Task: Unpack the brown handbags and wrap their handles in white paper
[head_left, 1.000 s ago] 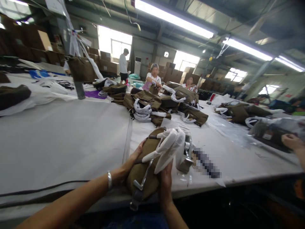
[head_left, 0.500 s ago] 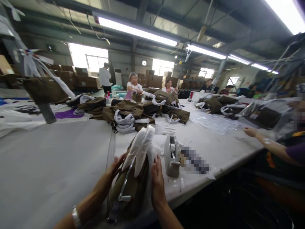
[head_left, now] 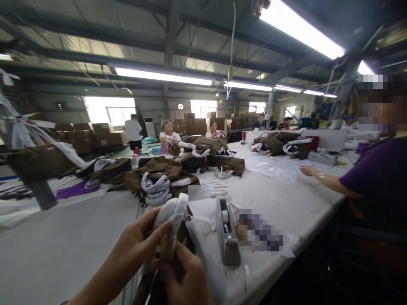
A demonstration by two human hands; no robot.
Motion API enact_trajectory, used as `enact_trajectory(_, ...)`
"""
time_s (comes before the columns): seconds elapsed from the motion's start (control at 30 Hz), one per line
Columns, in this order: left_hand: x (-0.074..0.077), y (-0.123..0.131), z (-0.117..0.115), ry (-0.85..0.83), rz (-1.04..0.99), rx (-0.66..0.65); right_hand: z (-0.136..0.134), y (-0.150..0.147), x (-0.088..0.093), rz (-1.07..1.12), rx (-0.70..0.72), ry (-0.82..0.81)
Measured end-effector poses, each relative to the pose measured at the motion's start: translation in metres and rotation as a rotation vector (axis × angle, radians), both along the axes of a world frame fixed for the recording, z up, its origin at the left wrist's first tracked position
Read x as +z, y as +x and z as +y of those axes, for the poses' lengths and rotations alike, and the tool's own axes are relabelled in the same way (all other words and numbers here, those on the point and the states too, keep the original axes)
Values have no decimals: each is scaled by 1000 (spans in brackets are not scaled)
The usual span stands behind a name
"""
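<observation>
An olive-brown bag (head_left: pixel 183 232) stands at the near edge of the table, mostly hidden by my hands. Its handles (head_left: pixel 171 212) are wrapped in white paper and held together upright. My left hand (head_left: pixel 149 237) is closed around the wrapped handles, thumb across the front. Lower down, my right hand (head_left: pixel 184 271) is closed with thumb and finger at the base of the wrapping; its grip is partly hidden. A grey tape dispenser (head_left: pixel 229 250) stands just right of the bag.
Piled olive bags (head_left: pixel 162 169) with white-wrapped handles lie farther back. On the right a co-worker in a purple top (head_left: pixel 365 178) reaches over the table (head_left: pixel 273 195). A hanging bag (head_left: pixel 38 163) is by a post at left. Clear plastic sheets (head_left: pixel 270 167) lie beyond the dispenser.
My hands were spread flat on both sides of the bag; now they have closed in on its wrapped handles. The view has tilted up and turned right. The co-worker's plastic-covered bag is out of sight.
</observation>
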State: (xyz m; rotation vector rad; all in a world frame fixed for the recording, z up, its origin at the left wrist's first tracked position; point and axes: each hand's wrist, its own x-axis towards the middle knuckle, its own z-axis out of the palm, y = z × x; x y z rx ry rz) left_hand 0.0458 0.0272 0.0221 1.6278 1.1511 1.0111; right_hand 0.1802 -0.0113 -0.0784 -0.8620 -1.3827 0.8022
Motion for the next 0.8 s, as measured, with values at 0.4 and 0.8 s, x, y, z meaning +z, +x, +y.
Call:
enact_trajectory(0.4, 9, -29, 9, 715, 481, 335, 16, 3, 11, -72, -184, 391)
enact_trajectory(0.8, -37, -27, -29, 1049, 701, 310, 68, 57, 16, -446, -361, 761)
